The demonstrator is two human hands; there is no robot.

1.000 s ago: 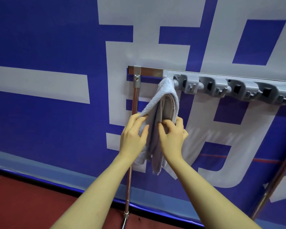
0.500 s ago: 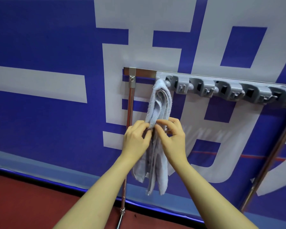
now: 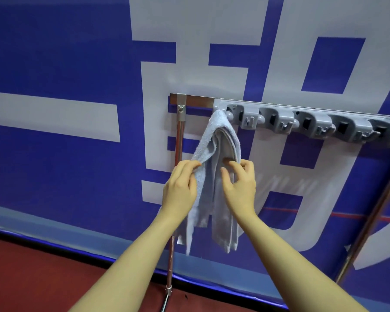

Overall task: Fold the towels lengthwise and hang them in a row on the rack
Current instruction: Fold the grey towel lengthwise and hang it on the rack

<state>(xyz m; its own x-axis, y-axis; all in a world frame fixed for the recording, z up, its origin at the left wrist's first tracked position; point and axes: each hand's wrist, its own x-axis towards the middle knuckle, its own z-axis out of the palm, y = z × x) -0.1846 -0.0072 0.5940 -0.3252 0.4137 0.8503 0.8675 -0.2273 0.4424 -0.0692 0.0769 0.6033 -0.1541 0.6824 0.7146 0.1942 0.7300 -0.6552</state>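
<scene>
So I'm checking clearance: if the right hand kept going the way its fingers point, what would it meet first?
Probably the towel: the right hand has its fingertips at the hanging folds, though whether they touch is unclear.

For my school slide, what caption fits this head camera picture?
Two hands, left and right, straighten a pale towel hanging on the grey rack.

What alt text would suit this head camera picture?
Two bare hands adjust a pale towel hung at the left end of a grey hook rack: the left hand pinches its edge, the right hand touches its folds.
</scene>
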